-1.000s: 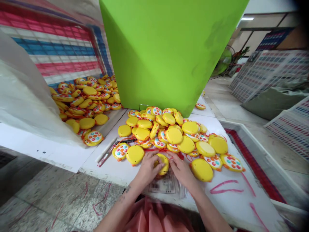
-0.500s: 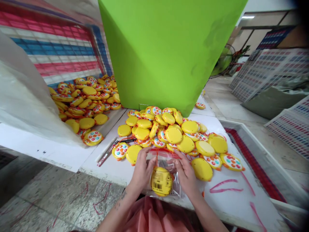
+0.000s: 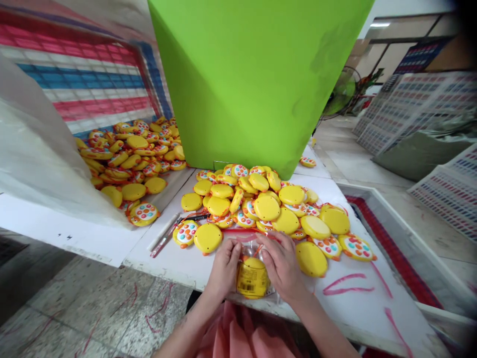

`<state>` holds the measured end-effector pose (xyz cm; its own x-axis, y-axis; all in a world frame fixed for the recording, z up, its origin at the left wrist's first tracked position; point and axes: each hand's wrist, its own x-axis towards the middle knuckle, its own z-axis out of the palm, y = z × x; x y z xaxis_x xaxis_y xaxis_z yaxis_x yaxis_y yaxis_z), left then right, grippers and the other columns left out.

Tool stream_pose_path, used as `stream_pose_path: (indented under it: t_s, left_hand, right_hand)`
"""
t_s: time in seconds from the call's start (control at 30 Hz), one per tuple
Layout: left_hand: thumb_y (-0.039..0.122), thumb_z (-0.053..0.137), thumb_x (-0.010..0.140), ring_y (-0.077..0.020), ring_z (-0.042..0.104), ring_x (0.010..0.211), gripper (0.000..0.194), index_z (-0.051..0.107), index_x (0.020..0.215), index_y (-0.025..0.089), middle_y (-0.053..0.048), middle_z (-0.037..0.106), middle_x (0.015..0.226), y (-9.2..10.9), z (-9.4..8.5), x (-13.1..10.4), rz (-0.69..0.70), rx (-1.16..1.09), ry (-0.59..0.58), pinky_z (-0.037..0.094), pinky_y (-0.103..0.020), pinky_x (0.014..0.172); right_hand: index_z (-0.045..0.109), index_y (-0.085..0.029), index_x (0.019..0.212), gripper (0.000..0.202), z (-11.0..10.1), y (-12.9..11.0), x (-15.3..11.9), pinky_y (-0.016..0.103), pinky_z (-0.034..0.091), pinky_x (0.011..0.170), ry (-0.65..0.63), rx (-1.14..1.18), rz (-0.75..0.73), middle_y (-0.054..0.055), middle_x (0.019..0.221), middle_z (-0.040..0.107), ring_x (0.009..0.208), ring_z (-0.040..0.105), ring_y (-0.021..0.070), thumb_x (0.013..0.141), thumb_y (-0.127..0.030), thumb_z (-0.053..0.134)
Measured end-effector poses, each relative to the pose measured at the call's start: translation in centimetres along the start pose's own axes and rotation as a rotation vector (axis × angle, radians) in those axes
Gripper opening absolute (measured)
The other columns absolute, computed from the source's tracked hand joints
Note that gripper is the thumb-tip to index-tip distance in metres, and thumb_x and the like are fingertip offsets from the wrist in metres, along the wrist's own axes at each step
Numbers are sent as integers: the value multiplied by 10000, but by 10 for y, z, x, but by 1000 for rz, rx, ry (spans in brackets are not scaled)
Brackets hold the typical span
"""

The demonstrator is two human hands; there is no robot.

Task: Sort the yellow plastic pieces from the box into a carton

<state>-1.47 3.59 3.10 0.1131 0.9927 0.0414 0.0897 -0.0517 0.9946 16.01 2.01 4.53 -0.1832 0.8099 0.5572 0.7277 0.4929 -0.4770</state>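
The left hand (image 3: pixel 224 264) grips the left edge of a clear bag (image 3: pixel 275 295), its thumb and fingers pressed together on the film. The right hand (image 3: pixel 282 262) bends its fingers over the bag's upper right, next to an orange-red cord (image 3: pixel 258 250); one cannot tell whether they are closed on the film, on the cord or on both. Between the two hands, inside the bag, lies a yellow toy (image 3: pixel 254 279), its plain side up under black print and a barcode (image 3: pixel 247 287).

Just beyond the hands, a heap of toys (image 3: pixel 267 208) spreads over the white surface (image 3: pixel 179 268), some showing yellow backs, others white shells with coloured dots. A green panel (image 3: pixel 257 89) stands upright behind that heap. Just beside the right hand, a face-down toy (image 3: pixel 312 259) rests on the surface, and farther right are pink marks (image 3: pixel 348 284). Past these, on that same side, sits a grey crate (image 3: pixel 367 191). To the left of the left hand lie slim pen-like tools (image 3: pixel 164 234). Farther off on that side, a second heap (image 3: pixel 131 161) is piled before a striped sheet (image 3: pixel 93 82).
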Motion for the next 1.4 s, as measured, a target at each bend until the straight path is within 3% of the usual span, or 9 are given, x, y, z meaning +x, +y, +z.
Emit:
stream_pose_path:
  t_s: [0.13,0.27,0.5,0.7,0.9,1.03,1.2,1.3,1.4]
  left_hand:
    - [432,425,948,-162,547,720,285,523,833,190,-11,605,776,2,3,-3,11,-17,66,428,-282,703]
    - [427,465,926,-154,528,692,279,539,817,181,-3,583,737,2,4,-3,-13,-83,68,424,-272,678]
    - [390,486,907,-188,581,833,271,616,950,155,-48,655,880,6,3,-2,0,-178,-89,462,-296,789]
    - [287,441,934,-193,598,837,270,605,1101,152,-81,683,996,20,-8,-7,85,105,-230,457,-287,772]
    - [236,390,942,-193,622,893,274,594,1114,177,-80,682,1001,24,-7,-11,108,157,-273,459,-288,806]
    - [397,402,939,-197,645,829,292,568,1062,190,-81,679,974,-1,-8,-4,-94,-62,-203,500,-301,723]
    - [486,554,833,-190,643,734,355,526,1027,189,-50,664,842,-31,-13,8,-302,-306,-103,499,-277,607]
    - [493,592,802,-183,642,730,407,520,1065,191,-52,673,865,-33,-15,11,-344,-386,-100,492,-266,586]
    - [489,651,765,-181,641,758,453,539,1082,185,-51,679,889,-27,-16,11,-357,-369,-131,490,-258,605]
  right_hand:
    - [581,-233,1213,291,-2,-5,7,554,305,1032,-124,-109,-79,32,964,711,965,565,235,948,-206,464]
    - [597,-202,1133,226,2,-12,14,496,398,963,3,-83,-99,56,988,692,968,560,233,922,-181,518]
    - [518,-209,1265,365,17,-23,21,378,503,858,15,-60,-202,54,1062,679,965,577,216,919,-93,501]
    - [448,-186,1355,445,20,-27,22,385,510,830,-3,-141,-276,78,1059,678,943,591,231,925,-70,460]
    - [571,-203,1095,239,18,-16,30,338,527,748,176,3,-12,55,936,665,836,602,196,884,-116,498]
    - [572,-192,942,120,-13,38,-3,344,513,730,364,27,372,53,879,623,772,597,189,852,-247,516]
    - [624,-189,879,234,-78,124,-106,423,485,697,402,-336,693,82,857,656,771,611,265,760,-342,493]
    - [683,-176,877,336,-100,142,-146,510,468,793,215,-546,547,126,926,671,865,612,318,779,-368,425]
    - [686,-151,980,358,-99,128,-137,523,419,946,323,-609,374,142,1106,638,1039,580,313,815,-259,387]
